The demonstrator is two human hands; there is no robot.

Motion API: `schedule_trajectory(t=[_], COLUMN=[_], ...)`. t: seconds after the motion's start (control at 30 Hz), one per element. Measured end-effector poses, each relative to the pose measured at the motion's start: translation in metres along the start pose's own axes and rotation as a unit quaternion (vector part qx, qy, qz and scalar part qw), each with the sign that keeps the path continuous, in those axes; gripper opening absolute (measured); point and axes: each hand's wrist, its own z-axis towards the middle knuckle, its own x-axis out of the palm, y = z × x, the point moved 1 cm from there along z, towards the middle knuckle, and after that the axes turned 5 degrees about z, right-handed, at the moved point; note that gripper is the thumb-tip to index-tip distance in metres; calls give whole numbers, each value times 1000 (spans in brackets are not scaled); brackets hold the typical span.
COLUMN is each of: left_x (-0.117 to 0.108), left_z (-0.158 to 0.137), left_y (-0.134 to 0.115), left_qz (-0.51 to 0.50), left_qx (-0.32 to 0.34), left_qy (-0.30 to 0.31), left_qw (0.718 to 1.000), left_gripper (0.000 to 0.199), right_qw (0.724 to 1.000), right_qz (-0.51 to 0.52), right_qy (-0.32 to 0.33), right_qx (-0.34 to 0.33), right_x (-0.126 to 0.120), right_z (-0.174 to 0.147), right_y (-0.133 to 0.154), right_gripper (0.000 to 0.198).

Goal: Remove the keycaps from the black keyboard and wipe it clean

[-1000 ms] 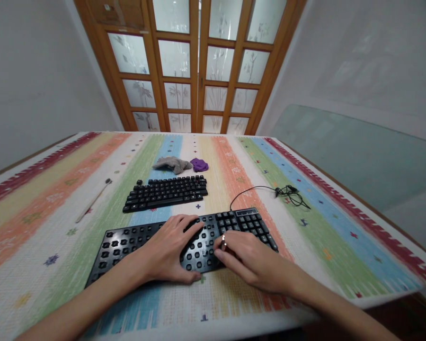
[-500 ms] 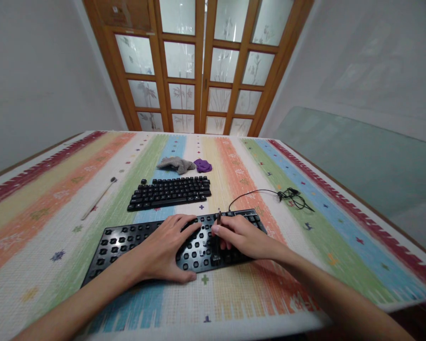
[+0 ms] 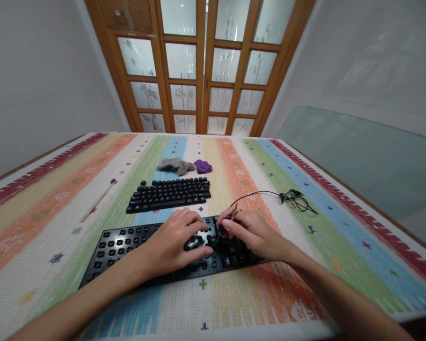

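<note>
A black keyboard [image 3: 124,244] lies at a slant before me, its left and middle parts stripped to bare switches, with keycaps still on at the right. Across its middle rests my left hand [image 3: 179,241], open, thumb and index finger apart and the fingertips near the bare switches. My right hand [image 3: 250,232] is closed over the keyboard's right part, pinching a thin brownish tool [image 3: 235,210] whose kind I cannot make out. At its fingertips is a small dark piece, apparently a keycap [image 3: 222,230]. The hand hides the tool's lower end.
Loose black keycaps [image 3: 170,195] lie in rows beyond the keyboard. Farther back are a grey cloth [image 3: 175,165] and a purple cloth [image 3: 202,166]. A thin brush [image 3: 98,201] lies at left, a bundled cable [image 3: 294,198] at right, all on a striped tablecloth [image 3: 49,227].
My right hand has lifted slightly and moved a little right, tilting the tool. My left hand has slid right, its thumb now nearer the right hand.
</note>
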Motion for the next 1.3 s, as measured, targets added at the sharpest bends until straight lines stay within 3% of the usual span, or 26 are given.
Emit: schedule_trajectory(t=[0.23,0.37,0.53,0.67,1.0,1.3], left_x=[5,1,-2,6,29,31], left_z=[14,21,28,38,73,75], left_y=[-2,-1,11,29,53,59], left_qz=[24,2,-35,8,148,137], left_qx=[49,73,54,36,37,25], left_qy=[23,23,-9,-30,43,57], left_qw=[998,997,998,999,987,989], left_gripper=[13,13,14,17,19,14], right_qw=[997,992,992,992,991,988], right_qz=[-72,-118,-120,-110,-91,-84], right_qy=[-10,-26,-33,-57,-102,-127], right_qx=[-32,-33,-28,-13,-2,-5], right_x=[-2,-3,-6,-13,-22,-30], right_z=[-4,-6,-9,-12,-18,-22], right_y=[5,1,-3,-3,-5,-5], right_gripper=[28,33,30,29,34,31])
